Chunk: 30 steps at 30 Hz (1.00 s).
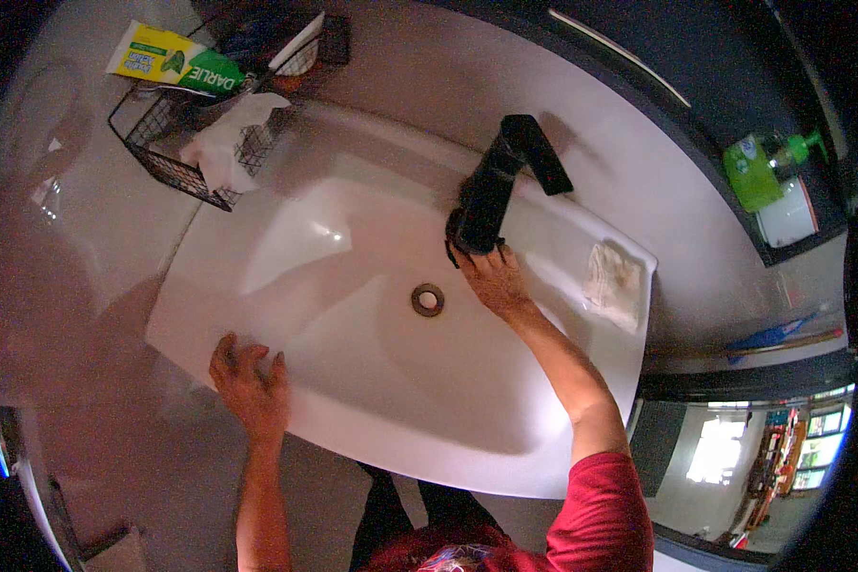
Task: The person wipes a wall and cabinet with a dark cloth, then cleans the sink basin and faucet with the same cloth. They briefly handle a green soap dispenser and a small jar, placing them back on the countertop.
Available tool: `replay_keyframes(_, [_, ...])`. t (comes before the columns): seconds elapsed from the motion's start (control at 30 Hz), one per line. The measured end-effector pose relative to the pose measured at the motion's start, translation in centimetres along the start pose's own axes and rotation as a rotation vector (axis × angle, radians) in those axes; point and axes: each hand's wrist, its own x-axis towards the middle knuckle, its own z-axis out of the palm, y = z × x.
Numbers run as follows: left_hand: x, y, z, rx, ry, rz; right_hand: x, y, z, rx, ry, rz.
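Observation:
My right hand (497, 282) reaches up to the black faucet (491, 195) at the back of the white washbasin (353, 424). Its fingers are curled at the spout's lower end, and the spout partly hides them. A dark, ragged-edged thing (452, 250) shows beside the fingers; I cannot make out what it is. My left hand (253, 386) is over the basin's front left rim with its fingers bent and apart, holding nothing. The round drain (427, 300) lies between the hands. On the basin's right ledge is a pale, crumpled cloth-like thing (612, 284).
A black wire basket (176, 174) at the back left holds a green and yellow tube (176, 62) and a whitish crumpled thing (227, 143). At right, a dark shelf (777, 253) carries a green pump bottle (755, 172). A mirror-like panel (734, 477) is lower right.

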Motion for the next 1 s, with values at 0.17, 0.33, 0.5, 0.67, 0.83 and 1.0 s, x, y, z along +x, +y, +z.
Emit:
replay_keyframes(0.17, [-0.1,-0.2,0.0,0.025,-0.003,-0.016,8.9,-5.4,3.1,0.058,-0.04,-0.045])
replay_keyframes(0.33, [-0.1,-0.2,0.3,0.048,0.019,-0.008,14.9,-10.8,5.2,0.266,0.09,-0.05])
replay_keyframes(0.5, [-0.1,0.2,0.0,0.038,0.02,-0.013,9.2,-10.7,4.1,0.247,-0.234,-0.017])
replay_keyframes(0.67, [-0.1,0.2,-0.3,0.047,-0.039,-0.032,1.5,-8.1,3.2,0.262,-0.513,0.08])
replay_keyframes(0.83, [-0.3,0.0,-0.2,0.007,0.001,-0.005,-4.2,-5.0,-1.8,0.505,-0.414,0.356])
replay_keyframes(1.0, [-0.2,0.0,-0.3,-0.028,0.009,0.012,-7.6,-3.6,-8.7,0.364,-0.936,0.347])
